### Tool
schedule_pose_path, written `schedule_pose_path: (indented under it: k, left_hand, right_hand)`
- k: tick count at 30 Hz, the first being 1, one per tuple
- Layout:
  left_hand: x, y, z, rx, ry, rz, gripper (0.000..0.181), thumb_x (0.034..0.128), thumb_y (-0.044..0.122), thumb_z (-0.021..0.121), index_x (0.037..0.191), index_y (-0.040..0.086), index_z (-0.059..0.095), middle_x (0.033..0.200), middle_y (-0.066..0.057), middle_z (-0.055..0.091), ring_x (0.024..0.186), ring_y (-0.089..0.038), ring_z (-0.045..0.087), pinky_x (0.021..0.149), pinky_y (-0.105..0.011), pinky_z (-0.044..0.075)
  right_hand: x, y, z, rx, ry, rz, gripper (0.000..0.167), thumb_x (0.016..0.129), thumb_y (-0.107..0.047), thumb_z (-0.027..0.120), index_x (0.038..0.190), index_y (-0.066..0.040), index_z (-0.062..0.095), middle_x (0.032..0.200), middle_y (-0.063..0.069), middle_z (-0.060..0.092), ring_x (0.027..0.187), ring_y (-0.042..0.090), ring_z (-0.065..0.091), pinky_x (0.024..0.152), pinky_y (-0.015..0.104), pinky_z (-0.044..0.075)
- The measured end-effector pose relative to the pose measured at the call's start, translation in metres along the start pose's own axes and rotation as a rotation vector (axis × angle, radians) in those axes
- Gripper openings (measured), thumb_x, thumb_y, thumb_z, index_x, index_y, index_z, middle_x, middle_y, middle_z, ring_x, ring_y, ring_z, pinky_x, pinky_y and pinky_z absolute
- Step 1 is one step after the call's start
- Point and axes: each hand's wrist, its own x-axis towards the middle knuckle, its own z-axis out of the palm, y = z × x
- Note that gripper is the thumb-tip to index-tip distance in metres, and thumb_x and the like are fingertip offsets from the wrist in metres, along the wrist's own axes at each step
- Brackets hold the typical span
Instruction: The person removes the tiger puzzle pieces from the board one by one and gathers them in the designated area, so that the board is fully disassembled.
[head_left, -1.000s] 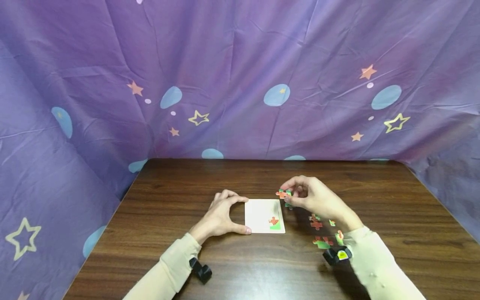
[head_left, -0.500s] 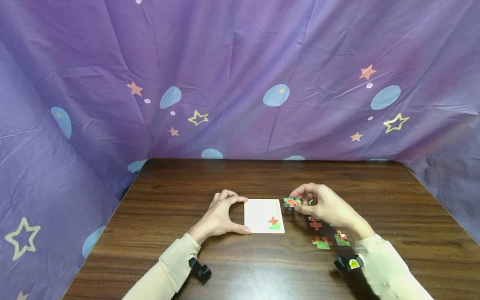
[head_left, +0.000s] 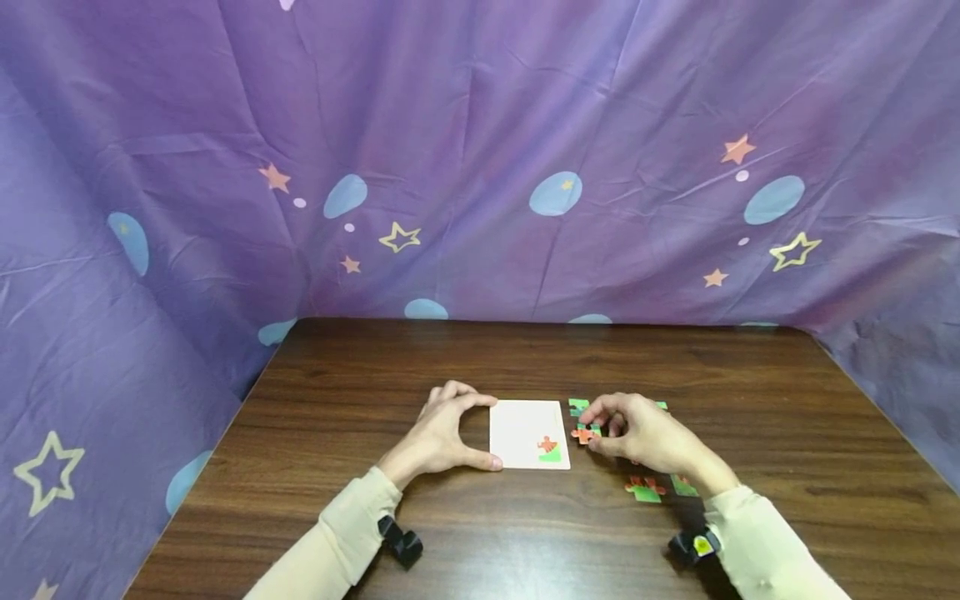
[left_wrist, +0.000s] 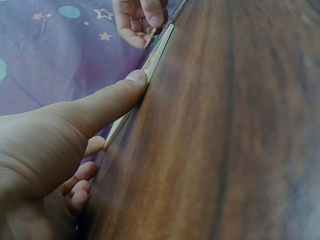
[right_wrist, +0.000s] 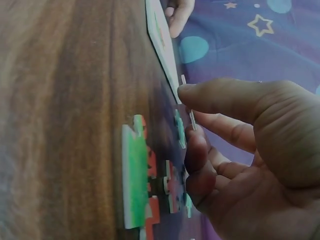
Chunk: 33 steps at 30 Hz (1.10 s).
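A white square puzzle board [head_left: 517, 433] lies on the table with one red-and-green jigsaw piece [head_left: 548, 451] in its lower right corner. My left hand [head_left: 438, 429] holds the board's left side, thumb at the near corner and index finger at the far one. Right of the board, my right hand [head_left: 643, 432] pinches a red-and-green jigsaw piece [head_left: 585, 434] between thumb and fingers. In the right wrist view this piece appears edge-on, a little off the table. A loose green piece [head_left: 577, 407] lies just behind it.
More loose pieces lie on the wooden table: a red-and-green one [head_left: 646, 490], another [head_left: 683, 486] partly behind the right wrist, and a green one [head_left: 662, 405] mostly hidden by the hand. A purple patterned cloth [head_left: 480, 167] hangs behind and at the sides.
My right hand has moved nearer to me with the held piece, which has turned between the fingers. It swung right, then slightly back left. The left hand and board have stayed put.
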Motion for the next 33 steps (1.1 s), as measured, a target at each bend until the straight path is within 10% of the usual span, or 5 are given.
schedule_pose_path:
  k: [33]
  left_hand:
    - [-0.0007, 0.0015, -0.0009, 0.002, 0.015, 0.021, 0.095, 0.0656, 0.046, 0.109, 0.15, 0.021, 0.07, 0.147, -0.009, 0.056, 0.139, -0.035, 0.046, 0.119, -0.06, 0.042]
  right_hand:
    - [0.0001, -0.0005, 0.0061, -0.091, 0.038, 0.035, 0.029, 0.091, -0.019, 0.093, 0.117, -0.015, 0.08, 0.086, -0.004, 0.069, 0.082, 0.014, 0.062, 0.07, 0.027, 0.051]
